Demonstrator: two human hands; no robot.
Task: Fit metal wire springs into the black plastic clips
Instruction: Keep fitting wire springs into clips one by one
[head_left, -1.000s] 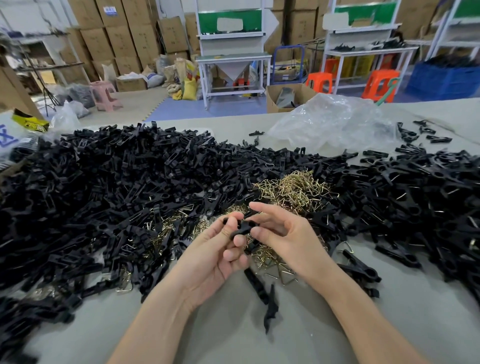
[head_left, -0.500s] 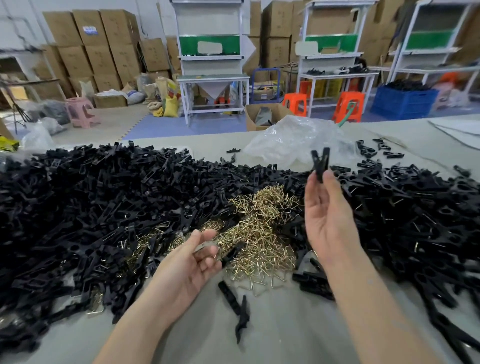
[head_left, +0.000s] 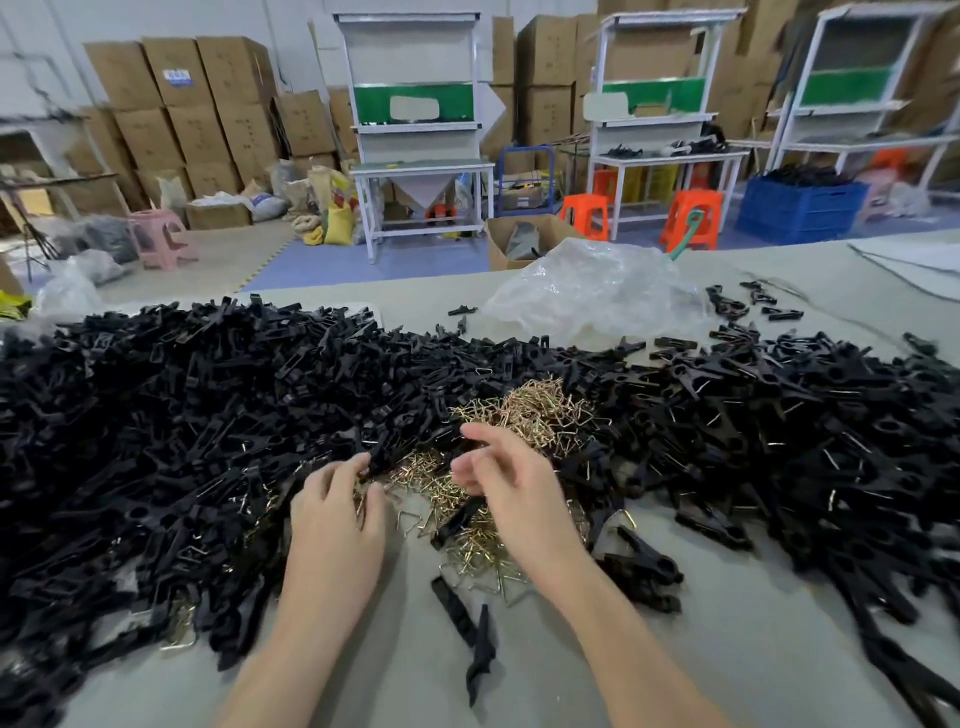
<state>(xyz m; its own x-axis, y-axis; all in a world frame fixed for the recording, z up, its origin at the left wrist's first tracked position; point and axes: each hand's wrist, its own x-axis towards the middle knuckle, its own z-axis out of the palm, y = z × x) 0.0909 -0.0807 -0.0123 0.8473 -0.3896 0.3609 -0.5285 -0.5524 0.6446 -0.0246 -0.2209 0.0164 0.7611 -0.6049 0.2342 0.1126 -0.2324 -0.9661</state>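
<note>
The hands work at the near edge of the heap. The left hand (head_left: 337, 514) lies palm down with bent fingers touching a black clip at the pile's rim, but blur hides whether it pinches it. The right hand (head_left: 514, 478) hovers over the springs (head_left: 530, 410) with loosely curled fingers. Something dark sits by its thumb, and I cannot tell if it is held.

The brass-coloured springs lie in a small mound straight ahead, between two spreads of clips on the desk (head_left: 675, 649), probably so either hand can reach both parts. The clips (head_left: 182, 415) on the left look bare. Those on the right (head_left: 779, 415) show glints of wire, so they are likely finished.

A crumpled plastic bag (head_left: 587, 291) sits behind the mound, apparently empty. On the floor beyond, a cardboard box (head_left: 556, 228) holds dark material and a blue crate (head_left: 800, 208) is heaped with black parts.
</note>
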